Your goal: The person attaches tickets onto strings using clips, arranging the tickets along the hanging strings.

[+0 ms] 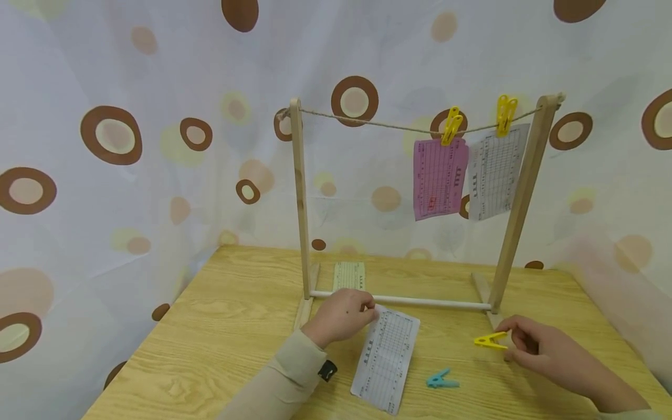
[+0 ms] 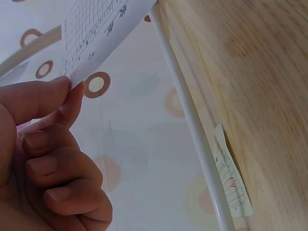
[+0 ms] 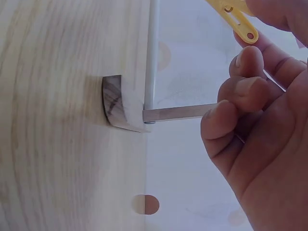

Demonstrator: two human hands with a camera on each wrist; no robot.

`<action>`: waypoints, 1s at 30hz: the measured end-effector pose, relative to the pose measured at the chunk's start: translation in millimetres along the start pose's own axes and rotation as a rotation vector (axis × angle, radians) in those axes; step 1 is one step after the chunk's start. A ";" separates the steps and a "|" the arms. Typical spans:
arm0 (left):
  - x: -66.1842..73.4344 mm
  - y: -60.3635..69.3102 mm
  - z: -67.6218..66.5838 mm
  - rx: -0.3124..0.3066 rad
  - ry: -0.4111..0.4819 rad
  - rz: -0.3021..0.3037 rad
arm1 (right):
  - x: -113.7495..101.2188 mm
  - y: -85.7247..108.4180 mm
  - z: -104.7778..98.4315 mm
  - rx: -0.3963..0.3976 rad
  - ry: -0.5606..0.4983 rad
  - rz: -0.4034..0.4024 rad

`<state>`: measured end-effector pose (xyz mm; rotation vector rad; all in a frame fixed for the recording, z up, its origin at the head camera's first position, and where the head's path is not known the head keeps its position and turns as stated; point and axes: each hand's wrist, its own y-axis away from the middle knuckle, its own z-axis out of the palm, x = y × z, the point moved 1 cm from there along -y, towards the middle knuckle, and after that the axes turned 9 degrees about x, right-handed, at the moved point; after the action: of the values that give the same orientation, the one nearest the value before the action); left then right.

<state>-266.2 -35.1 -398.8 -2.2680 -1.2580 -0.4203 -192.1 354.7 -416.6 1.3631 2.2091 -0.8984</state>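
Note:
My left hand pinches the upper corner of a white printed form between thumb and index finger. In the left wrist view the other fingers of the left hand are curled below the paper. On the right, my right hand holds a yellow clothespin by its handle end, above the table. The right wrist view shows part of this clothespin at the fingertips of the right hand. A light blue clothespin lies on the table between the form and the right hand.
A wooden frame with a rope strung across stands on the table. From the rope hang a pink form and another white form, held by yellow clothespins. A pale green form lies behind the white bottom rod.

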 end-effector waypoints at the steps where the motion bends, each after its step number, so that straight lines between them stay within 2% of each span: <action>1: 0.7 0.7 -1.3 0.002 0.003 0.001 | -0.9 -0.2 -0.6 0.002 0.002 0.004; 15: 5.8 4.5 -13.2 0.014 -0.017 0.024 | -20.9 -7.8 -10.2 -0.014 0.019 -0.017; 24: 11.3 2.9 -21.8 0.034 -0.047 0.047 | -37.1 -16.7 -17.0 0.035 0.091 -0.091; 30: 11.0 2.4 -27.0 0.082 -0.057 0.066 | -52.3 -23.8 -20.8 0.074 0.129 -0.109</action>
<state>-259.0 -43.9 -371.8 -2.2590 -1.2020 -0.2772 -189.8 328.0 -361.6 1.3807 2.3887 -0.9638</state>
